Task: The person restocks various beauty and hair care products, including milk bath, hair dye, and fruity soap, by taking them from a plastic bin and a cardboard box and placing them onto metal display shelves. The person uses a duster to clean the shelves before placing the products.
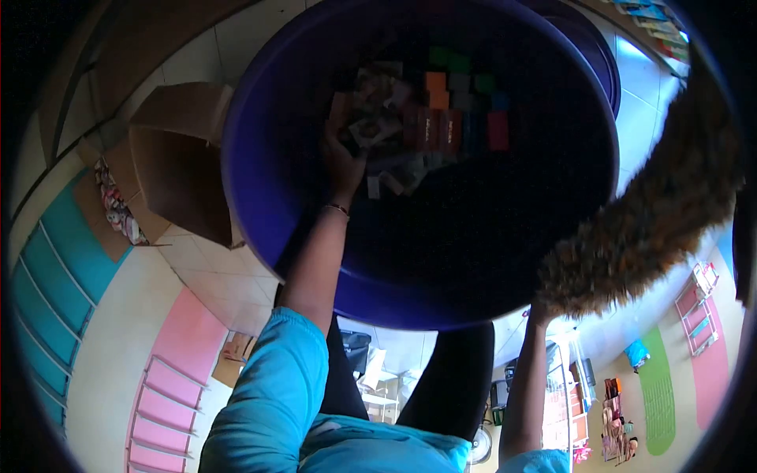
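Note:
A large round purple tub (280, 236) stands in front of me, dark inside. My left hand (344, 164) reaches down into it, fingers closed at the edge of a small pale box (375, 130) with a printed picture. Other pale boxes lie loosely around the fingers. To their right are small dark red boxes (438, 130), an orange box (437, 89) and green boxes (449, 59), set close together. My right hand (544, 310), mostly hidden by feathers, grips a brown feather duster (639, 229) outside the tub's right rim.
An open cardboard box (181, 158) stands left of the tub on the tiled floor. Behind the tub's far right side shows another dark purple rim (587, 47). Rails (169, 410) line the pink and teal wall panels at left. Small goods hang at lower right (617, 426).

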Demonstrator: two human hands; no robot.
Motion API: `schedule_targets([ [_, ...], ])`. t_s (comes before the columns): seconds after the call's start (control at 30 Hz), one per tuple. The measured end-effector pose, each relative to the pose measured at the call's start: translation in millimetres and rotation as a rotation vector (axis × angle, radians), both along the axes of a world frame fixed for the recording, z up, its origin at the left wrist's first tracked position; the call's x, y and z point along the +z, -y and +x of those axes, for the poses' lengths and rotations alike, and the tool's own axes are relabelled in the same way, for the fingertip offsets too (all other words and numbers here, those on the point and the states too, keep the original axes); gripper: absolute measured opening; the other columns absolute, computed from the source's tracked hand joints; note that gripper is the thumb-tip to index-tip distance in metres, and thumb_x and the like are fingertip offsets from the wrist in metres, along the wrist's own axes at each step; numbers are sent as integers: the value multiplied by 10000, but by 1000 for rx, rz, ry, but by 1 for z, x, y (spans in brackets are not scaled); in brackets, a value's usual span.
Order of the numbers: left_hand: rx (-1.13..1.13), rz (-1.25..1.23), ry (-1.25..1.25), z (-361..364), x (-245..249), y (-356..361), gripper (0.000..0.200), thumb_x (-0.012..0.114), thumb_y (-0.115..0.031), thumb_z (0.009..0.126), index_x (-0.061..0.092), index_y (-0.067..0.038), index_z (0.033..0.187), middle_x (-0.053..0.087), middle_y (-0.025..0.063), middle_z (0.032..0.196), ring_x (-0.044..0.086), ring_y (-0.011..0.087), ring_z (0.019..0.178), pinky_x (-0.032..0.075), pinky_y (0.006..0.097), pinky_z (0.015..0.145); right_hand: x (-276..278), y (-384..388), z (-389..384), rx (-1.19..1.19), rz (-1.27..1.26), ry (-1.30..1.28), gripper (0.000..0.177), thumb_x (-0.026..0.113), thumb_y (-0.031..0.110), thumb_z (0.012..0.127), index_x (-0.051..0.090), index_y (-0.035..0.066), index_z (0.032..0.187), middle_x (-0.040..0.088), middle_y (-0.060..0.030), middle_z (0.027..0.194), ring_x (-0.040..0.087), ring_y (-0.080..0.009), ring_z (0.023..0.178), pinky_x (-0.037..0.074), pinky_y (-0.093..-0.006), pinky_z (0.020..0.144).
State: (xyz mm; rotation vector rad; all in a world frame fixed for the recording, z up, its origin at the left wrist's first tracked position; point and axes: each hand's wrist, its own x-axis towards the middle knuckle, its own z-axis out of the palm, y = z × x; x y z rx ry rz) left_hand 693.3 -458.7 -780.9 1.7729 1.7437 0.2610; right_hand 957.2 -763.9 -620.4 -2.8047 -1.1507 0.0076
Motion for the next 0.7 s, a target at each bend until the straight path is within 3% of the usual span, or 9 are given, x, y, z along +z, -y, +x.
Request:
schedule_targets([
  [0.1, -52, -59, 359, 7, -23, -31, 632, 694, -104, 643, 363, 26, 1166, 476, 186, 1083, 458, 253, 1045, 353, 384, 895, -4, 12, 0, 44, -91, 53, 638, 587, 205, 744, 272, 37, 1273, 320, -160, 1269, 296, -311, 1173, 214, -416, 979],
  [0.27, 160, -646, -116, 50, -15, -70, 522, 640, -101, 680, 415, -16, 1142, 411, 188, 1149, 477, 296, 1008, 422, 378, 805, -6, 28, 0, 106, -256, 171, 610, 571, 200, 754, 282, 45, 1269, 330, -154, 1264, 313, -306, 1158, 234, -411, 965],
  [0.33, 29, -557, -274, 39, -52, -61, 472, 612, -105, 702, 430, -19, 1129, 394, 181, 1171, 481, 302, 1003, 440, 376, 783, -5, 32, 1, 146, -330, 227, 599, 564, 198, 758, 287, 49, 1268, 334, -152, 1262, 320, -304, 1152, 242, -409, 960],
  [0.37, -146, -350, -335, 10, -106, -41, 444, 594, -109, 716, 435, -14, 1120, 391, 174, 1179, 481, 299, 1006, 444, 376, 778, -4, 35, 0, 168, -371, 255, 594, 561, 196, 760, 289, 51, 1268, 336, -151, 1261, 324, -303, 1150, 246, -408, 957],
  [0.4, -242, -203, -296, -3, -117, -33, 430, 583, -110, 724, 437, -14, 1118, 391, 171, 1180, 483, 301, 1003, 447, 377, 774, -3, 38, 1, 187, -407, 284, 589, 558, 195, 762, 291, 52, 1267, 338, -150, 1260, 327, -302, 1147, 250, -407, 954],
  [0.47, -348, 39, -139, -10, -111, -15, 418, 569, -110, 735, 438, -18, 1120, 395, 168, 1175, 489, 309, 990, 452, 381, 764, -2, 43, 1, 219, -477, 348, 578, 551, 193, 766, 296, 56, 1266, 343, -148, 1257, 334, -300, 1141, 257, -405, 949],
  [0.53, -328, 50, -15, 0, -76, 5, 428, 571, -108, 732, 435, -32, 1131, 407, 166, 1160, 496, 317, 973, 454, 381, 757, 0, 45, 1, 251, -537, 407, 567, 545, 191, 770, 300, 59, 1265, 347, -145, 1255, 341, -298, 1135, 265, -403, 944],
  [0.7, -238, -195, 22, 5, -18, 28, 473, 590, -115, 717, 425, -73, 1158, 426, 153, 1140, 503, 324, 951, 457, 370, 748, 2, 45, 5, 313, -653, 527, 542, 529, 186, 780, 311, 68, 1262, 357, -140, 1250, 359, -294, 1121, 285, -397, 930],
])
